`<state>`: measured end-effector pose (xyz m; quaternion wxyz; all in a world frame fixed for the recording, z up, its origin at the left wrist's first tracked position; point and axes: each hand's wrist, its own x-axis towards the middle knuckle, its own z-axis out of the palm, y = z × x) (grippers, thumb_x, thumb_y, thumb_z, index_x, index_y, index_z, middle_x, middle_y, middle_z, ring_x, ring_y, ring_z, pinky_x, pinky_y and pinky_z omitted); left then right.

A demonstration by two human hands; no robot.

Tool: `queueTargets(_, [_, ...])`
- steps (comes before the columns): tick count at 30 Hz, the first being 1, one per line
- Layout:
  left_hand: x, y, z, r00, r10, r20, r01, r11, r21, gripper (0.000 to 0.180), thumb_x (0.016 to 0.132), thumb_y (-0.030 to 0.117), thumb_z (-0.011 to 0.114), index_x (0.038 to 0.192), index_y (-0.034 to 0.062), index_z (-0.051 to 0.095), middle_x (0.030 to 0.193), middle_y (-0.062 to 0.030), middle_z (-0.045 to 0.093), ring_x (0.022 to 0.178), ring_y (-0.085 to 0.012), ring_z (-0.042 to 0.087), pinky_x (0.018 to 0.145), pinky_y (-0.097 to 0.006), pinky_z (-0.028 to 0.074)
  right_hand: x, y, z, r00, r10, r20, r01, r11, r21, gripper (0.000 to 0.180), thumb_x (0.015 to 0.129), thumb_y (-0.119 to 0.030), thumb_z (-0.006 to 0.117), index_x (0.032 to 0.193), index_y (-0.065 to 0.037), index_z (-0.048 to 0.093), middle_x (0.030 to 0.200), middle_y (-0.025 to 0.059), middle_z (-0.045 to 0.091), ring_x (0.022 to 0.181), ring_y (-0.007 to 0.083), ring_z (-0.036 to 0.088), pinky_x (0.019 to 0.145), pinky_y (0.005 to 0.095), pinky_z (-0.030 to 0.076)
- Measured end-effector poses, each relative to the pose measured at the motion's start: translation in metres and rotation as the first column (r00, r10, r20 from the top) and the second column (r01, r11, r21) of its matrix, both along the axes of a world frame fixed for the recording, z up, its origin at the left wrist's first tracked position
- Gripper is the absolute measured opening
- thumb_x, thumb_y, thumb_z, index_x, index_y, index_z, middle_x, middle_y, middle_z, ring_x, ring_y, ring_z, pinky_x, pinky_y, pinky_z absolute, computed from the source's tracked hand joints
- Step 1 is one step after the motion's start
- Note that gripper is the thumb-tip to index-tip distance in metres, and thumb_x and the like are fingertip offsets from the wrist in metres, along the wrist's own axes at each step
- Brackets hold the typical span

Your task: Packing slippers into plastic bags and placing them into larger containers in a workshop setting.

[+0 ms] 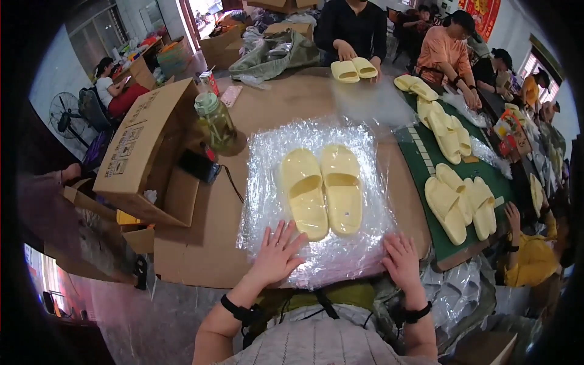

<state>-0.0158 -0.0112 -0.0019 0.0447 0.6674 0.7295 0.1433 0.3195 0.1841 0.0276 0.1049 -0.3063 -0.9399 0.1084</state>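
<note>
Two bare hands lie palm down at the near side of the desk (201, 243), a black band on each wrist. The left grip (277, 254) is flat with its fingers spread on a stack of clear plastic film (267, 201); the right grip (401, 258) rests at the stack's right edge, fingers extended and slightly parted.

Just beyond them lies one pair of slide slippers (304, 198): two, pale yellow, smooth, with broad straps and rounded ends, side by side lengthwise from the body. The right one bears one small label. The pair lies between the two hands and farther out; its left slipper's near end is just beside the left fingertips, while the right grip is well apart from it. Whether the slippers lie on the top film or inside it, I cannot tell.

To the right, a green mat (490, 170) carries three clusters of similar slippers (447, 210). To the left stand one open carton (137, 140), one black phone (199, 166), and one transparent jar (216, 121) with a pale green lid.

Across the desk, one person in a black top (350, 27) has hands at two more yellow slippers (347, 72).
</note>
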Motion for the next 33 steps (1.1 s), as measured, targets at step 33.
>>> queueTargets(33, [0.006,0.0,-0.001,0.997,-0.005,0.076,0.003,1.0,0.018,0.069,0.095,0.054,0.056,0.154,0.0253,0.037,0.165,-0.0144,0.019,0.152,-0.0385,0.016,0.12,-0.062,0.01,-0.037,-0.011,0.022,0.93,0.217,-0.298,-0.221,0.975,0.018,0.034,0.081,-0.013,0.076,0.114,-0.011,0.07,0.123,0.0059,0.067,0.116,0.0298,0.061,0.099,0.043,0.047])
